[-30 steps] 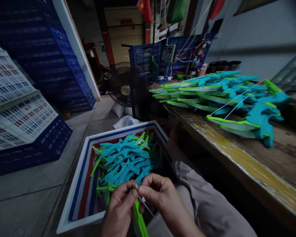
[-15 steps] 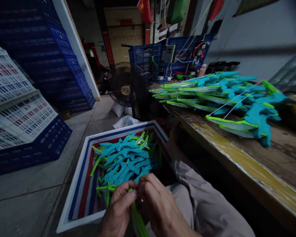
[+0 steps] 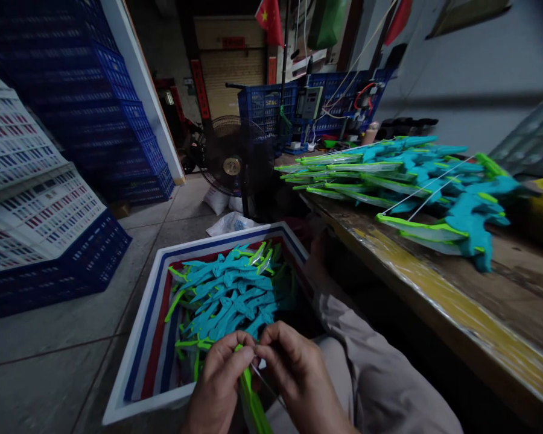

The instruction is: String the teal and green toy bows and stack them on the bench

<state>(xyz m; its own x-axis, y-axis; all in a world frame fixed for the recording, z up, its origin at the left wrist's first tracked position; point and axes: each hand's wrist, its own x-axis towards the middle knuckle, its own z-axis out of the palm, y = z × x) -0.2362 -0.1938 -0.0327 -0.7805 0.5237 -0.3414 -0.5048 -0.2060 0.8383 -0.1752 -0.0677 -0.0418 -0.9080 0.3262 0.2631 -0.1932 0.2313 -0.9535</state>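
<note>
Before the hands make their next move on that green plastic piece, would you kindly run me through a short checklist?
1. Left hand pinches the bright green plastic strip: ok.
2. Right hand meets it at the strip's top end: ok.
3. Thin pale string running from the fingertips is secured: cannot tell.
4. Striped white-rimmed box of teal and green plastic parts sits close in front: ok.
5. Finished teal and green pieces lie on the worn wooden bench, away from its edge: ok.
</note>
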